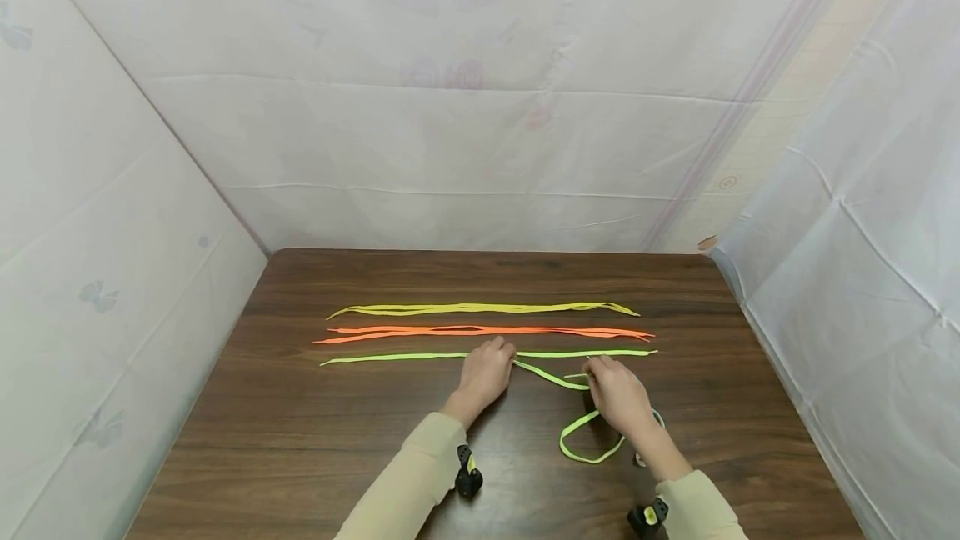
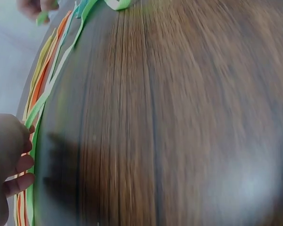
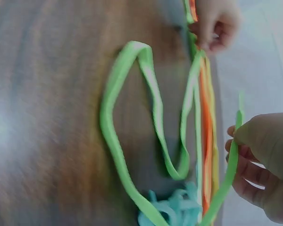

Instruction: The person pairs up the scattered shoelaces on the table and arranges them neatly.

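Observation:
A loose green lace, flat like a shoelace, runs from my left hand and loops on the table near my right hand. My left fingertips pinch it over a straight green lace that lies across the table. In the right wrist view, my right hand pinches the loose lace close to its tip, raised above the tabletop. A light blue bundle of laces lies below, mostly hidden by my right hand and forearm in the head view.
Orange laces and yellow laces stretch in parallel rows beyond the green one on the brown wooden table. Pale cloth hangs behind the table and along both sides. A dark wrist camera sits on each sleeve.

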A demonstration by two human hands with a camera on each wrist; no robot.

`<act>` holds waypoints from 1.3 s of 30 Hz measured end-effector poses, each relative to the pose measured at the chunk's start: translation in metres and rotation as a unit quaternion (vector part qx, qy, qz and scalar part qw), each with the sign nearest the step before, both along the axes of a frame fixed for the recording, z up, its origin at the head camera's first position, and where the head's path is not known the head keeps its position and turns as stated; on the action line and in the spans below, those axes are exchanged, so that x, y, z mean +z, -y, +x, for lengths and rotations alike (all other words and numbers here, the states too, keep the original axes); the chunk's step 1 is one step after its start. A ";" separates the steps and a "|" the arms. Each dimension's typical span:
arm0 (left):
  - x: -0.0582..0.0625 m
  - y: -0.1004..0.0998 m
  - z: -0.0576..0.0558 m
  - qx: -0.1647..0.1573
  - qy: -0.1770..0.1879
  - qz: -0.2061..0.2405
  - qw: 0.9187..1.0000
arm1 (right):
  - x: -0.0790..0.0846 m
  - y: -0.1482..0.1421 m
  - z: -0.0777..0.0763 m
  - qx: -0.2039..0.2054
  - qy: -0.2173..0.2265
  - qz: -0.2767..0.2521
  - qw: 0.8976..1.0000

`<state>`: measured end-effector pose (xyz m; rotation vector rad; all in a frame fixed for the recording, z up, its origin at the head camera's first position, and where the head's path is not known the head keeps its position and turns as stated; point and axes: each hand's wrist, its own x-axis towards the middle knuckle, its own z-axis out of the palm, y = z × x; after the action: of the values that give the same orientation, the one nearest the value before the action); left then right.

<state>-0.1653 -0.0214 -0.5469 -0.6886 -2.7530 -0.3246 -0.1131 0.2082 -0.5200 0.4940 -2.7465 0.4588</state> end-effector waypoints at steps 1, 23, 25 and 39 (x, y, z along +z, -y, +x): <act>0.000 0.003 0.000 0.000 -0.001 0.001 1.000 | 0.003 -0.002 0.000 -0.007 0.005 -0.007 1.000; 0.006 0.105 0.013 0.035 -0.020 0.003 0.999 | 0.036 -0.047 -0.002 -0.077 0.036 -0.111 0.990; 0.008 0.114 0.015 0.041 -0.025 0.010 0.999 | 0.037 -0.048 -0.002 -0.079 0.037 -0.110 0.990; 0.017 0.181 0.033 0.106 -0.022 0.044 0.993 | 0.045 -0.069 -0.002 -0.104 -0.004 -0.113 0.988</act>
<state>-0.1323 -0.2028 -0.5302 -0.3710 -2.7190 -0.3757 -0.1152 0.2770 -0.4748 0.1511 -2.6548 0.6999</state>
